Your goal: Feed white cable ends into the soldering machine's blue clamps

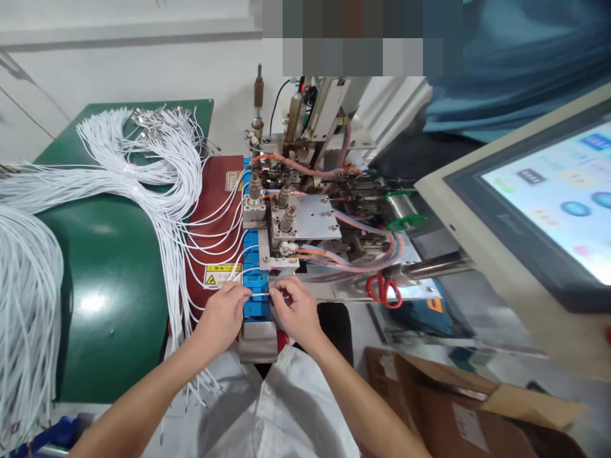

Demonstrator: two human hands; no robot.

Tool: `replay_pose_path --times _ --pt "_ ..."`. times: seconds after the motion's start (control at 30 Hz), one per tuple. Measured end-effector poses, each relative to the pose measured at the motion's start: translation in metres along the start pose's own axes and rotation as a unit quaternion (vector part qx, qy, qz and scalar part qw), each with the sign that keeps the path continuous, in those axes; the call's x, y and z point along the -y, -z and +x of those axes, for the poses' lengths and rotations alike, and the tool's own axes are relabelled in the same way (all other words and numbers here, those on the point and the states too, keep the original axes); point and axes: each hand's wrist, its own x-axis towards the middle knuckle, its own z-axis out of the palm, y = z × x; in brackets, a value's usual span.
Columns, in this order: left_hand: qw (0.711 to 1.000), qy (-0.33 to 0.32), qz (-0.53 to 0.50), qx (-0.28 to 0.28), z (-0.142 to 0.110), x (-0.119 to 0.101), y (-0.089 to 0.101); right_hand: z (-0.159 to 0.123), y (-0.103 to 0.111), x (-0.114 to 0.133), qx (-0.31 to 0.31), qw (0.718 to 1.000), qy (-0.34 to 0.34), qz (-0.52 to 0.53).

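Head view | left hand [222,317] is pinching white wire [260,294], 7 o'clock of centre | right hand [296,309] is apparently pinching its tip, presumably keeping it straight | blue blocks [256,310] beneath, running toward 12 o'clock, are probably spacing neighbouring wires [165,236]

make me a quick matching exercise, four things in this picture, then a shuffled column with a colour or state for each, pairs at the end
1. left hand
2. blue blocks
3. scissors
4. spool

a. green rims
b. set in a row
c. red handles
d. pinching a white wire

Pairs: 1-d, 2-b, 3-c, 4-a
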Motion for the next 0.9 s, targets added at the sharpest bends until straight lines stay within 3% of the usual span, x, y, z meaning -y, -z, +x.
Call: replay_pose_path --times 0.13,0.23,0.4,0.63,0.77,0.9 --pt "1.0 0.001 0.011 0.006 -0.001 0.002 -0.002 -0.004 -0.004 -0.001 0.014 0.995 -0.099 0.013" --pt "0.999 0.007 0.027 0.021 0.001 0.0 -0.001 -0.004 -0.003 -0.002 0.034 0.991 -0.131 0.021" --pt "0.998 0.021 0.038 0.041 0.004 -0.004 0.003 -0.002 -0.001 -0.001 0.051 0.992 -0.116 -0.016" --pt "0.997 0.028 0.058 0.046 0.003 -0.004 0.002 -0.004 -0.005 -0.004 0.053 0.987 -0.15 -0.016" --pt "0.995 0.023 0.084 0.048 0.0 -0.003 0.0 -0.005 -0.01 -0.009 0.034 0.993 -0.109 -0.027" --pt "0.983 -0.01 0.174 0.055 -0.006 -0.006 -0.003 -0.005 -0.02 -0.013 0.009 0.997 -0.079 0.001"
